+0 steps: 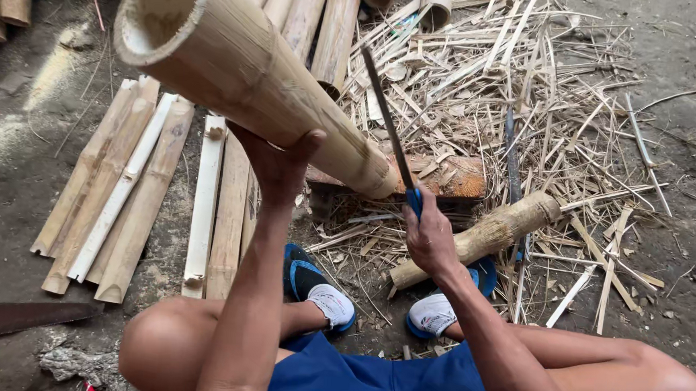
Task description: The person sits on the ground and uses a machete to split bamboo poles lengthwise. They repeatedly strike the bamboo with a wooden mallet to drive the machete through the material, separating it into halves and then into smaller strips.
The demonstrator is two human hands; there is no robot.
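Observation:
A thick hollow bamboo culm slants from the upper left, open end toward me, down to a wooden chopping block. My left hand props it from below at mid-length. My right hand is shut on the blue handle of a long dark blade, which points up and left, close beside the culm's lower end. I am seated with bare knees out, feet in blue sandals in front of the block.
Split bamboo slats lie in a row on the dirt floor at left. A short rough bamboo piece lies under my right wrist. Shavings and splinters cover the ground at right. Whole culms lie behind. A saw blade rests bottom left.

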